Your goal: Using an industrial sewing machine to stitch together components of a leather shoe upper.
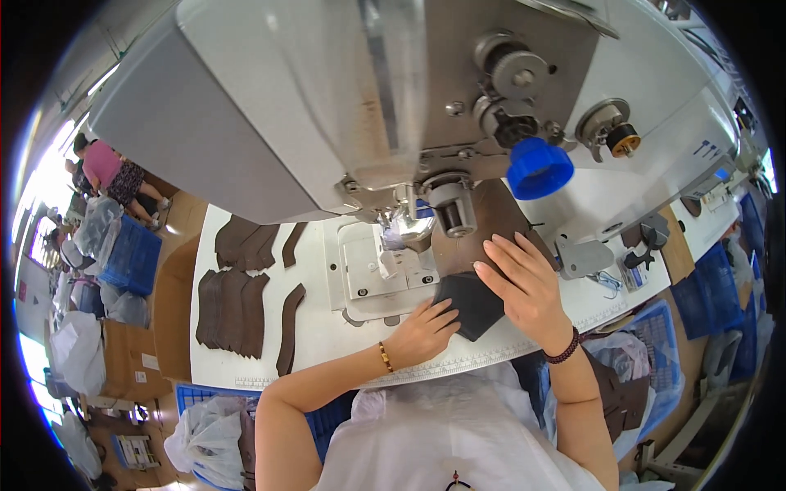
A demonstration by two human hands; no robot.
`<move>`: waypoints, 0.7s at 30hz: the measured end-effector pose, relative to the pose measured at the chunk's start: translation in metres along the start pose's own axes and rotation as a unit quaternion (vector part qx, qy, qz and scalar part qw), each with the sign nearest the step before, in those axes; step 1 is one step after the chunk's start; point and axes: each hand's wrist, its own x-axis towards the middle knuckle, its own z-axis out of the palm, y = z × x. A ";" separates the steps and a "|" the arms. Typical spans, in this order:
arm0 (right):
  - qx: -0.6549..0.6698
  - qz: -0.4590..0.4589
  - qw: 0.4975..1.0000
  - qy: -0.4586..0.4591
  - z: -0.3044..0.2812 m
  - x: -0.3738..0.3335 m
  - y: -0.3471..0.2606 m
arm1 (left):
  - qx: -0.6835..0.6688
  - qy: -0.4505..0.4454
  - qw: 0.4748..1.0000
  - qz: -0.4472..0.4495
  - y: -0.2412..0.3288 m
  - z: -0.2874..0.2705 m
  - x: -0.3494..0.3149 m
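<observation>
The right hand (524, 286) lies palm down with its fingers extended and slightly apart, fingertips over the dark brown panel (491, 217) beneath the head of the industrial sewing machine (270, 123). The left hand (422, 334), fingers lightly bent, touches the left edge of a black flat piece (472, 307); whether it pinches that edge cannot be told. The black piece lies on the white table (327, 353), between the hands, at the panel's near end. Overlapping brown curved strips (233, 311) lie farther left.
</observation>
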 end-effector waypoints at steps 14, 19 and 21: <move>0.018 0.006 0.995 -0.099 0.004 -0.021 -0.001 | -0.065 -0.166 0.983 0.052 0.035 -0.027 -0.023; 0.118 0.050 0.988 -0.082 -0.036 -0.003 -0.013 | -0.148 -0.018 0.988 -0.037 0.022 -0.060 0.001; 0.114 0.058 0.989 -0.080 -0.054 0.005 -0.027 | -0.162 0.086 0.970 -0.159 0.024 -0.090 0.028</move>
